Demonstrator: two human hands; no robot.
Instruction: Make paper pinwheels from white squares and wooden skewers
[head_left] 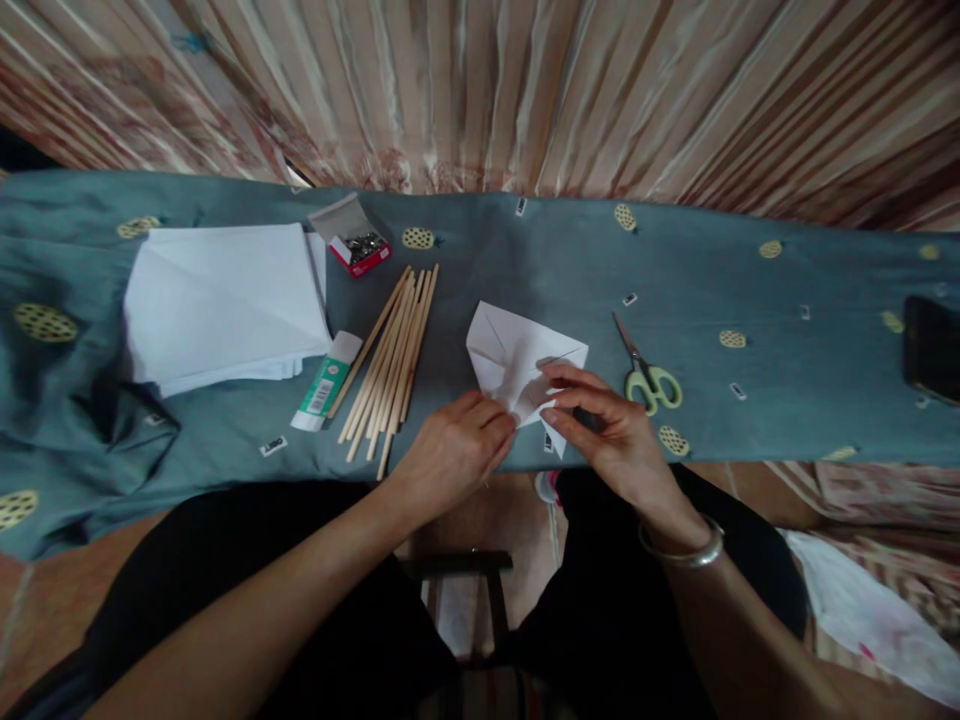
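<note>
A folded sheet of white paper (510,345) lies in front of me at the near edge of the cloth-covered table. My left hand (461,440) is closed on its lower left edge, fingers curled together. On the other side, my right hand (604,425) pinches a lower right flap between thumb and fingers. Creases run across the paper, and one pointed corner hangs down below the right fingertips. The fingers hide part of the near edge.
Left of the paper lie several wooden sticks (390,360), a glue stick (327,382), a stack of white paper (225,300) and an open box of metal pins or clips (358,240). Green-handled scissors (646,378) lie to the right. A dark object (932,345) sits at far right.
</note>
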